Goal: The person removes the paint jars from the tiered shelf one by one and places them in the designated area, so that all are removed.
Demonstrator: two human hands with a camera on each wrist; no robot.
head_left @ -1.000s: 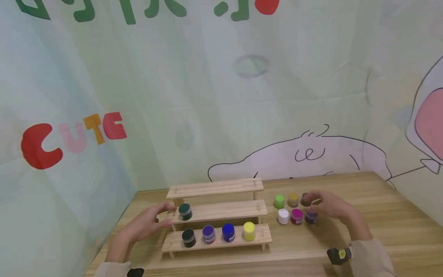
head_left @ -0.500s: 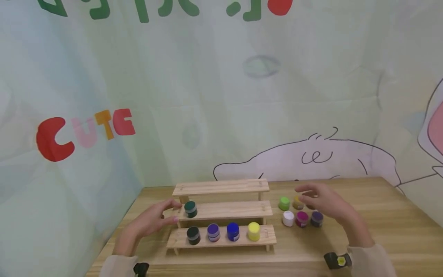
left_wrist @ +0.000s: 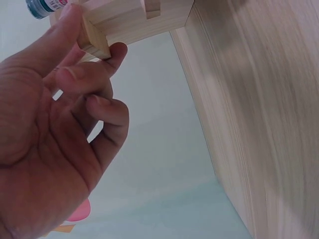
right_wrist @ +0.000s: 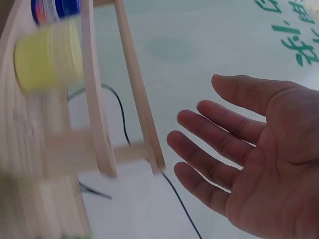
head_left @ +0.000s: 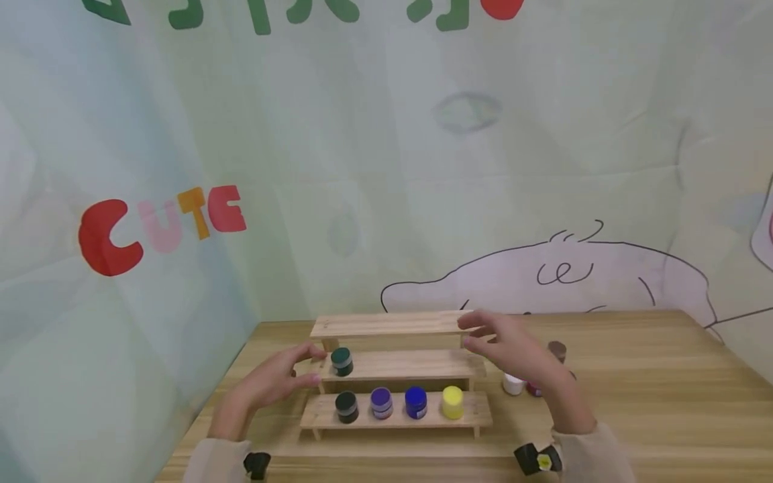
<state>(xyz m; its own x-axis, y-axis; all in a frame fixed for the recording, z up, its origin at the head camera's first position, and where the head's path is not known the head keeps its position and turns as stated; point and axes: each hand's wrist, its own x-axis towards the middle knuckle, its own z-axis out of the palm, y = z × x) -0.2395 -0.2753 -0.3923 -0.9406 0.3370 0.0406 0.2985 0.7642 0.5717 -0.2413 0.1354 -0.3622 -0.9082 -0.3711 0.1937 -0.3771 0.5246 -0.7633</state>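
A three-step wooden rack [head_left: 398, 365] stands on the table. My left hand [head_left: 272, 379] is at the left end of its middle step; in the left wrist view, thumb and fingers pinch the wooden end [left_wrist: 94, 41]. A dark green paint jar [head_left: 341, 361] sits on that step beside the fingertips. Along the bottom step stand a black jar [head_left: 347, 407], a purple jar [head_left: 381, 403], a blue jar [head_left: 416, 402] and a yellow jar [head_left: 452, 402]. My right hand [head_left: 513, 345] hovers near the rack's upper right end, fingers loosely extended, holding nothing in the right wrist view [right_wrist: 269, 149].
On the table right of the rack, a white jar [head_left: 512, 384], a magenta jar [head_left: 533, 389] and a brownish jar [head_left: 557, 351] show partly behind my right forearm, which hides others. A printed cloth [head_left: 338, 168] hangs behind the table [head_left: 652, 389].
My right hand has left the loose jars and moved left to the rack's right end, without a jar. My left hand stays at the rack. The head view has shifted slightly.
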